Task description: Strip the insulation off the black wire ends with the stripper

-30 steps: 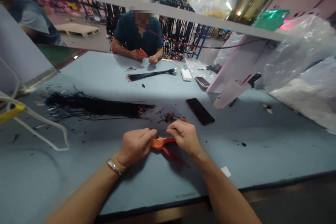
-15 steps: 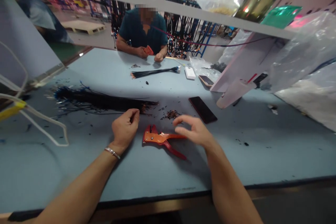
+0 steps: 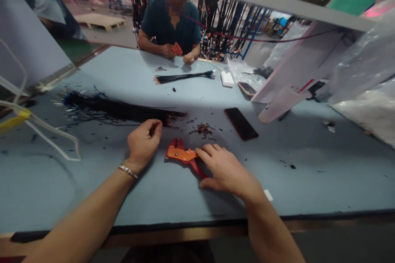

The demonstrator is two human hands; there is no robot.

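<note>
My left hand (image 3: 144, 141) is closed in a pinch at the stripped end of a bundle of black wires (image 3: 117, 108). What lies between its fingertips is too small to make out. My right hand (image 3: 224, 169) lies over the handles of an orange and red wire stripper (image 3: 182, 154), fingers on the orange handle and thumb by the red one. The tool rests flat on the table, its jaws pointing left toward my left hand. Beyond it lies a small heap of cut insulation bits (image 3: 203, 128).
A dark phone (image 3: 241, 123) lies right of the heap. Across the table (image 3: 154, 197) a co-worker (image 3: 171, 24) holds a red tool, behind a smaller wire bundle (image 3: 185, 77). White bent tubing (image 3: 55, 148) is at left, a slanted post (image 3: 290, 61) and plastic bags at right.
My right hand has come down from hovering above the wire stripper onto its handles. My left hand keeps its pinch by the wire ends. The view has tilted slightly downward.
</note>
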